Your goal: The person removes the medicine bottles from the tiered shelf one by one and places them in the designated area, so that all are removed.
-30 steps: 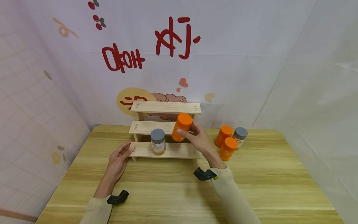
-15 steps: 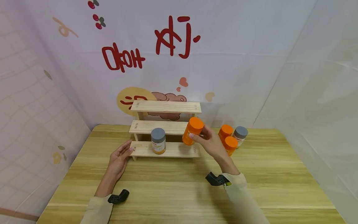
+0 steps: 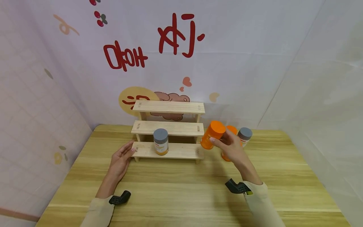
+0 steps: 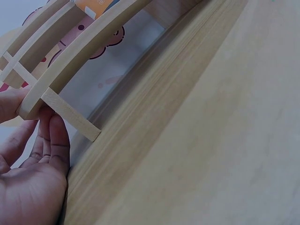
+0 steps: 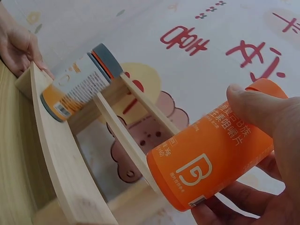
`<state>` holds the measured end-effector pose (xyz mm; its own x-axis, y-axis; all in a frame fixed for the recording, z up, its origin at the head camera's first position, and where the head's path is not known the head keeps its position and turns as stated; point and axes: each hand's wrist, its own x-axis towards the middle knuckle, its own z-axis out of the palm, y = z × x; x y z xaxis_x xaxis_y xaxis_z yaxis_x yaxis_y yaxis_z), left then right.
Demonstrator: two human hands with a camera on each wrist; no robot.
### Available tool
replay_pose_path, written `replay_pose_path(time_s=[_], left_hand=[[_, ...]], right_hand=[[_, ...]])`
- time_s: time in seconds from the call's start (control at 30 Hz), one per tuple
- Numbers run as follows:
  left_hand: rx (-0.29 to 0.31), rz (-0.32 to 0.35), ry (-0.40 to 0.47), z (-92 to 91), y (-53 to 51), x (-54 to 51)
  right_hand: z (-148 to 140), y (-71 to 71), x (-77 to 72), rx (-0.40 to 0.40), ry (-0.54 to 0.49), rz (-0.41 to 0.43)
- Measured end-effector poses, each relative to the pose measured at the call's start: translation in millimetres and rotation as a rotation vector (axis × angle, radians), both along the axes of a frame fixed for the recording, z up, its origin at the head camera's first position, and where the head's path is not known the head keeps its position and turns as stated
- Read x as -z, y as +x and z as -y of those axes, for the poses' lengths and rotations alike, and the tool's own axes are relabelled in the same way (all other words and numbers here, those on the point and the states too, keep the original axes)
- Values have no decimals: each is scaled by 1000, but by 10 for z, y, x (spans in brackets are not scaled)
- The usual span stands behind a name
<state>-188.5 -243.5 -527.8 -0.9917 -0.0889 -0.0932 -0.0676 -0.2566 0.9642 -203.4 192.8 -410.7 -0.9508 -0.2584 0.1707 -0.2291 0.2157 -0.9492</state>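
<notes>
In the head view an orange supplement bottle (image 3: 212, 136) hangs tilted in the air, just off the right end of a three-step wooden shelf (image 3: 175, 152). My right hand (image 3: 234, 148) grips it, thumb on the near side; the right wrist view shows the fingers curled round the orange bottle (image 5: 211, 152). At the shelf's left end my left hand (image 3: 119, 162) holds the lowest board. The left wrist view has the thumb above the wooden board (image 4: 75, 58) and the fingers beneath. A grey-lidded bottle (image 3: 161, 143) stands upright on that lowest step.
Behind my right hand, partly hidden, are two more orange bottles, one showing its lid (image 3: 232, 129), and another grey-lidded bottle (image 3: 245, 135). They stand on the wood-grain table (image 3: 170, 195). A printed white cloth (image 3: 241, 78) hangs behind the shelf.
My right hand has carried the orange bottle rightward, from above the shelf's lowest step to past its right end. My left hand and the grey-lidded bottle on the shelf stay put.
</notes>
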Motion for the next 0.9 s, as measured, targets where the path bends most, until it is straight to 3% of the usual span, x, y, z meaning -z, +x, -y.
replay_pose_path(time_s=[0.5, 0.9], left_hand=[[22, 26, -7, 9, 23, -13], [16, 20, -2, 2, 14, -35]], right_hand=[[-611, 145, -52, 123, 96, 70], [-1018, 209, -69, 191, 154, 63]])
